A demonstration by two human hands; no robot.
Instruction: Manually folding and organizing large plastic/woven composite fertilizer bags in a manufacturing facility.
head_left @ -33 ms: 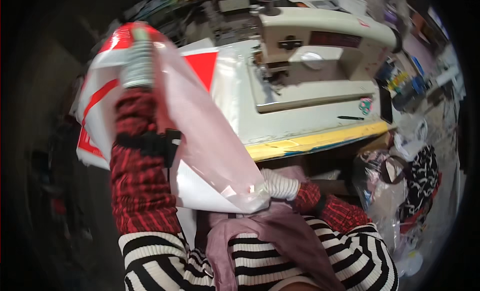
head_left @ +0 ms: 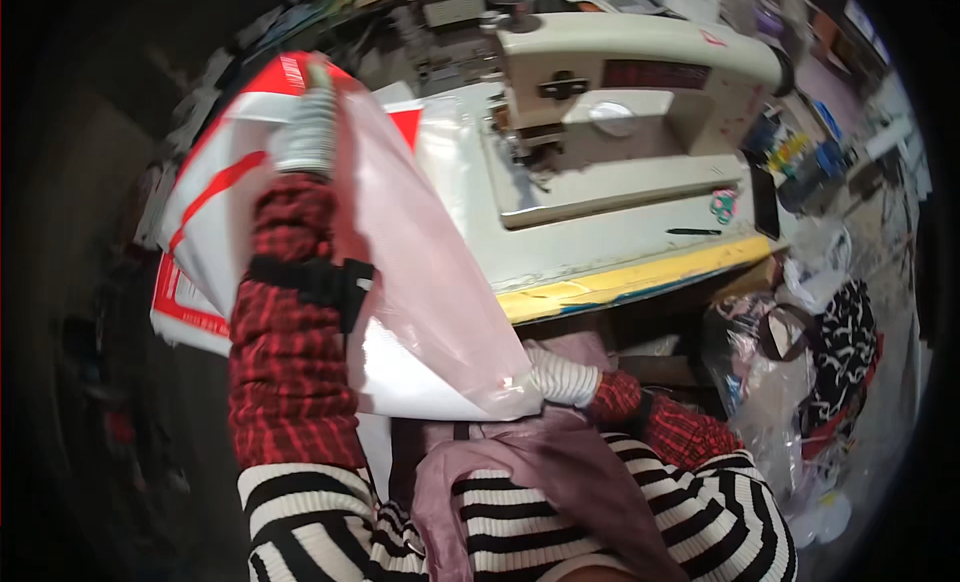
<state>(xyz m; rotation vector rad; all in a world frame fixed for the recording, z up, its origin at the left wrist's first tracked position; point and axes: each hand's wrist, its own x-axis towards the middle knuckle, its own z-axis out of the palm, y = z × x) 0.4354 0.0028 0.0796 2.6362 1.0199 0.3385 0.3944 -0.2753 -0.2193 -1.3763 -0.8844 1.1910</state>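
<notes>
A large white-and-red printed plastic sheet (head_left: 410, 252) with a pinkish sheen slants from the tabletop down to my lap. At its far upper corner is my left hand (head_left: 312, 132), in a grey-white ribbed glove; the fingers are blurred but appear closed on the sheet. My right hand (head_left: 565, 375), gloved alike, pinches the near right corner by my waist, its fingertips partly hidden by the plastic. Another red-and-white piece (head_left: 190, 302) shows underneath at the left. Right of the sheet stands a cream sewing machine (head_left: 630, 57), which neither hand touches.
The sewing table's yellow front edge (head_left: 640, 279) runs just beyond my right hand. A black pen (head_left: 694, 232), green-and-pink scissors-like item (head_left: 722, 207) and dark phone-shaped object (head_left: 764, 204) lie on top. Clear plastic bags (head_left: 770, 402) and a black-and-white patterned cloth (head_left: 848, 357) crowd the right.
My left hand has shifted a little right, and the sheet's upper part has come with it, covering more of the red patch on the table. My right hand stays at the near corner.
</notes>
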